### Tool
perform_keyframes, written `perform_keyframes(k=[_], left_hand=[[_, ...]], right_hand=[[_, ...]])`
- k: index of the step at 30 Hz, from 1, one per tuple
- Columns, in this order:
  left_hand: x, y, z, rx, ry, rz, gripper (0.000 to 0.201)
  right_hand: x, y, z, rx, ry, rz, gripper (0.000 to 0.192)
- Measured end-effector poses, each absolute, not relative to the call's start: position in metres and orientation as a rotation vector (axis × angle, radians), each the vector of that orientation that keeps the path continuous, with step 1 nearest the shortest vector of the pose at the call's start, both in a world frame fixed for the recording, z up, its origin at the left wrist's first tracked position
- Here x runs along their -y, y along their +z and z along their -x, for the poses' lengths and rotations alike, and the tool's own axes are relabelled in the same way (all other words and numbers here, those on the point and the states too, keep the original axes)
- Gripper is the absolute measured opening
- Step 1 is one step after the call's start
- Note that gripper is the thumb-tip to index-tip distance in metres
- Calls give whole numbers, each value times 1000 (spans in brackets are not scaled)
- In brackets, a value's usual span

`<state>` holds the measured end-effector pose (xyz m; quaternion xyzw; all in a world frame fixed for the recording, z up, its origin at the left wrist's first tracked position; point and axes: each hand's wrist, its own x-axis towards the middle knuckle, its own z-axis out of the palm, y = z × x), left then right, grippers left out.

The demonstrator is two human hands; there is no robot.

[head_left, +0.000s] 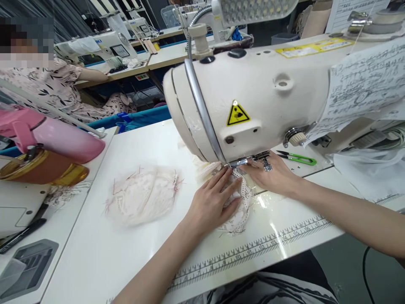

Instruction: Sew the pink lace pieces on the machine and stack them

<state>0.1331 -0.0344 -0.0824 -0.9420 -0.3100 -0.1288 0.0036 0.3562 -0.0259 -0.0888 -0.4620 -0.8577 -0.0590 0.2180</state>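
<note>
My left hand (212, 199) lies flat with fingers spread on a piece of white lace fabric (241, 211) on the sewing table. My right hand (272, 176) presses the same lace from the right, close under the presser foot (241, 162) of the cream sewing machine (253, 97). The needle itself is hidden by the machine head. A stack of pale pink lace pieces (142, 195) lies to the left of my left hand.
Green thread snips (297, 158) lie on the machine bed at right. A pink bottle (60, 136) and an amber jar (44, 167) stand at far left. A ruler strip (253, 249) runs along the table's front edge. Another person (47, 88) sits at the back left.
</note>
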Motion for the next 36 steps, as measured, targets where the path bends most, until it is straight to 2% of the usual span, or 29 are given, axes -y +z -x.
perform_keyframes(k=[6,11,17,24,36], left_hand=[[35,-79,-135,983,-449,2980,46],[39,-65,-137,1263,-667,2879,27],[23,-57,-150,1746,-712,2848,24],[4,-74,-169,1868,-967,2745,19],[4,-81,-176,1895,-1090,2700,14]], right_hand=[[22,-90,-360,2412,-513,1180,36],[23,-77,-371,2488,-444,1350,29],[47,-69,-413,2400,-329,1594,29],[86,-83,-451,2249,-469,1791,34],[96,-86,-454,2254,-375,1997,34]])
